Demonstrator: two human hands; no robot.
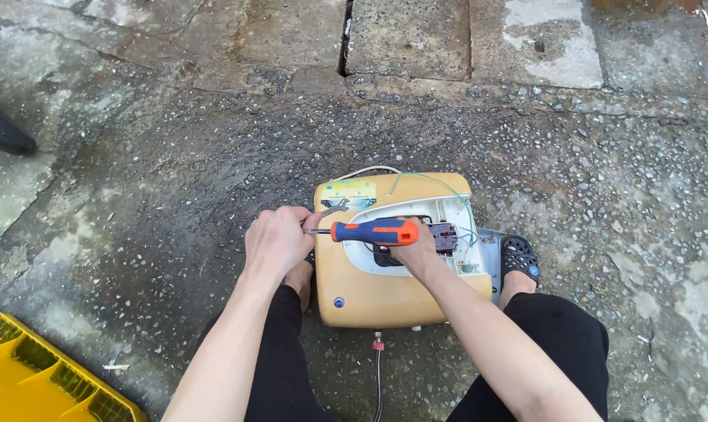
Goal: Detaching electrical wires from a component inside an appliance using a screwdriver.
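Note:
A yellow-tan boxy appliance (pixel 370 293) lies on the wet concrete between my knees, its white inner cavity with wires and a small switch block (pixel 443 234) exposed. My right hand (pixel 413 250) grips an orange-and-blue screwdriver (pixel 373 231) held level, its tip pointing left. My left hand (pixel 277 241) is closed at the appliance's left edge, right by the screwdriver tip, with a small metal tool (pixel 332 209) sticking out of it. What the tip touches is hidden by my fingers.
A yellow plastic crate (pixel 33 383) sits at the lower left. My foot in a black sandal (pixel 520 259) rests right of the appliance. A cable with a red fitting (pixel 378 344) leaves its near side. A dark shoe (pixel 2 129) shows at far left.

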